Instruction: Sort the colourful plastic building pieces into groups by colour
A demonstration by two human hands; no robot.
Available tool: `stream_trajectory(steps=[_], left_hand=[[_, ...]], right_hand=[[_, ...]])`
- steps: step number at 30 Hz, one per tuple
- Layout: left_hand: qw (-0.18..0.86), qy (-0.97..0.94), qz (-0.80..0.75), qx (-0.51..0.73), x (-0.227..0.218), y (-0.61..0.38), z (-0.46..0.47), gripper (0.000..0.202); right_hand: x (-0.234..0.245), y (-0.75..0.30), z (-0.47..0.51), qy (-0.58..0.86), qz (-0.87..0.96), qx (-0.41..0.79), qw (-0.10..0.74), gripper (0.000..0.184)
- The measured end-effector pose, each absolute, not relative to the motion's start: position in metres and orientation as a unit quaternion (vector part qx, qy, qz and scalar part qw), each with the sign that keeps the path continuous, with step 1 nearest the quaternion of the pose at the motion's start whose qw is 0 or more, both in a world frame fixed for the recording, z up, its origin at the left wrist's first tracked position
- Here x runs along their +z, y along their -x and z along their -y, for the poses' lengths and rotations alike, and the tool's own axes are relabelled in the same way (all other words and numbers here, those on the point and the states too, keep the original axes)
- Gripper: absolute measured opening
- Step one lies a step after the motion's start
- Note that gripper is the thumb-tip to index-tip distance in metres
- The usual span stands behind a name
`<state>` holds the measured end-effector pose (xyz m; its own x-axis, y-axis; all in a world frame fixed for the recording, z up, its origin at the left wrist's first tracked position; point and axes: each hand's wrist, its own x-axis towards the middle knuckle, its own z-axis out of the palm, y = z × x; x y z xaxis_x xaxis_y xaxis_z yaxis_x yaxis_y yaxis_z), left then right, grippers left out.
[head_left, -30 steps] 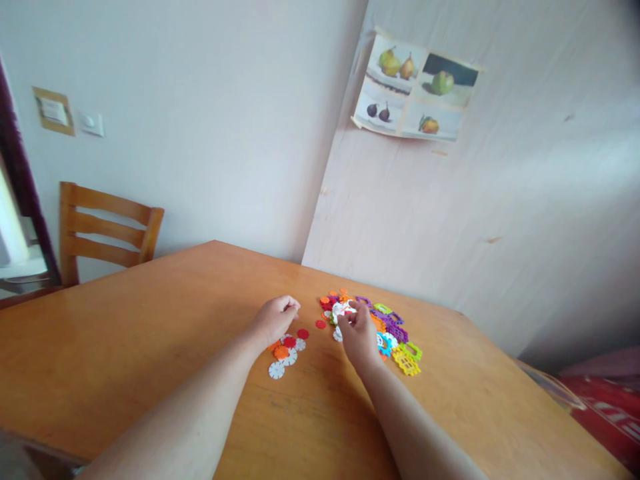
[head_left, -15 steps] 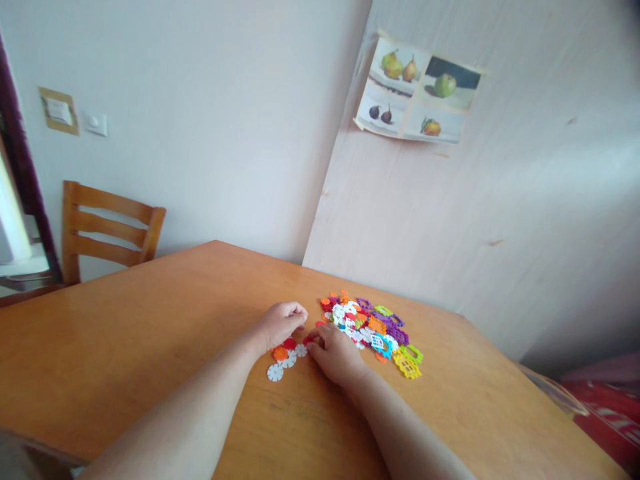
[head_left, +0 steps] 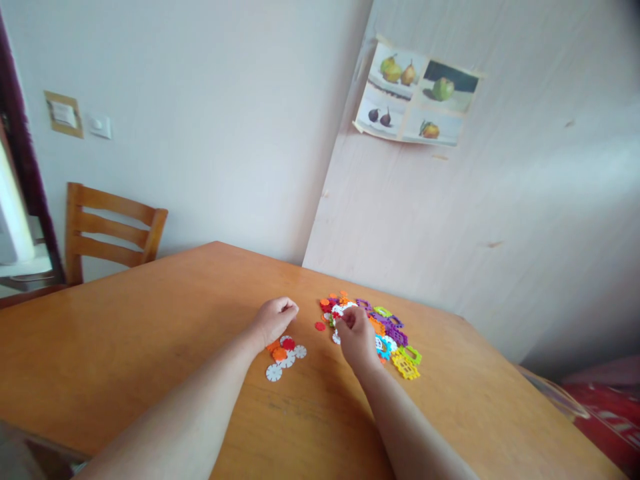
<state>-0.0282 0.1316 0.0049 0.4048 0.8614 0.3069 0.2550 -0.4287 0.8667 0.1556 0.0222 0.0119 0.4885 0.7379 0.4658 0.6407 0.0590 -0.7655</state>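
My left hand (head_left: pixel 277 320) is closed just above the table, its fingers curled together; whatever they hold, if anything, is hidden. Below it lies a small group of notched plastic discs: white discs (head_left: pixel 274 373), an orange disc (head_left: pixel 279 354) and a red disc (head_left: pixel 289 344), some overlapping. My right hand (head_left: pixel 358 339) is over the near left side of a mixed heap of plastic pieces, fingers pinched. Red shows by its fingertips, but I cannot tell whether that piece is held or lies behind. A single red disc (head_left: pixel 320 327) rests between the hands.
The heap also holds a yellow window-shaped piece (head_left: pixel 406 366), a green frame (head_left: pixel 411 354), a blue piece (head_left: pixel 383 347) and purple pieces (head_left: pixel 397 335). All lie on a wooden table (head_left: pixel 165 327) against the wall. A wooden chair (head_left: pixel 116 228) stands at the far left.
My right hand has moved from beside the small disc group up and right to the heap. My left hand has shifted slightly left and up, uncovering more of the discs.
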Motion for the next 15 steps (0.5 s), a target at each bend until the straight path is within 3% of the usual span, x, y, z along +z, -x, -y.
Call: stream_trajectory(steps=[3,11,15], left_hand=[[0.377,-0.742,-0.381,0.402,0.005,0.029,-0.132,0.026],[0.383,-0.738,-0.377,0.407,0.001,0.029,-0.133,0.025],[0.38,-0.741,-0.371,0.41,0.001,0.029,-0.134,0.024]], right_hand=[[0.015,-0.161,-0.019,0.68,0.476,0.002,0.559,0.023],[0.007,-0.128,-0.01,0.641,0.698,0.117,0.296,0.017],[0.009,-0.123,-0.012,0.663,0.69,0.123,0.261,0.012]])
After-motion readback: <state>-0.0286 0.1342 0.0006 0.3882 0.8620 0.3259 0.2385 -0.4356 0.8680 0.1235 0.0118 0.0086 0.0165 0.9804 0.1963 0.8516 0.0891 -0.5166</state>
